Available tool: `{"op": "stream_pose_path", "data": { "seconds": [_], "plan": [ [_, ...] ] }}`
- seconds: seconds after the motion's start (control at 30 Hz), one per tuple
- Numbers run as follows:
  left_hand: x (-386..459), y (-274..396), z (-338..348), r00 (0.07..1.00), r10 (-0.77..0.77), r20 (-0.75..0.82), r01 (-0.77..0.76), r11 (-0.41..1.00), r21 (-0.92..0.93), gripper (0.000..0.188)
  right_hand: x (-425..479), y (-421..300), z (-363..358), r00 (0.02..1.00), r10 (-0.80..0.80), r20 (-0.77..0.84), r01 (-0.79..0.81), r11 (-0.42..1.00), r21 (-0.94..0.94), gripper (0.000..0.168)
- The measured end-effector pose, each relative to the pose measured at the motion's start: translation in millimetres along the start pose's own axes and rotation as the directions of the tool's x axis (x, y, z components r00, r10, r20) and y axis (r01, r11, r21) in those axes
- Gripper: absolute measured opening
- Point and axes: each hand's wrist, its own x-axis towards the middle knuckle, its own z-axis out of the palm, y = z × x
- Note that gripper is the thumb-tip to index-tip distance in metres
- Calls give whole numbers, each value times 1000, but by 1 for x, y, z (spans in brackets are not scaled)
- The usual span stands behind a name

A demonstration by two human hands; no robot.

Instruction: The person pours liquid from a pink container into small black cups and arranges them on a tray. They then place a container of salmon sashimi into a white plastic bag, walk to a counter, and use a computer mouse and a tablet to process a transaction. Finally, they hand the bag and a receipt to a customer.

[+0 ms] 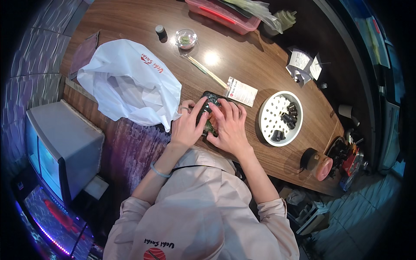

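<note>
Both of my hands are on a small black food container [211, 96] at the near edge of the wooden table. Its shiny top looks like clear plastic, and orange and green food [212, 123] shows between my hands. My left hand [185, 130] grips its left side, fingertips on top. From the right, my right hand [232, 130] holds it with spread, bent fingers. A white plastic bag [130, 61] with red printing stands open beside my left hand. Beyond the container lie wrapped chopsticks [208, 72] and a printed card [243, 92]. My hands hide much of the container.
A white perforated bowl [271, 113] holds several black plastic pieces [287, 118]. Farther back are a clear cup [186, 39] with green paste, a small capped bottle [160, 31] and a pink tub [224, 18]. A pink-lidded jar [323, 167] stands near the table's right edge.
</note>
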Motion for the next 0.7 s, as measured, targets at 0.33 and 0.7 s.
{"op": "stream_pose_path", "data": {
  "seconds": [0.33,0.7],
  "plan": [
    [-6,0,18,999,32,-24,-27,980,196,48,-6,2,3,1000,14,11,-14,1000,3,98],
    [-42,-31,16,932,-350,95,332,720,-609,24,-7,4,-3,1000,1,-1,-1,998,56,102]
  ]
}}
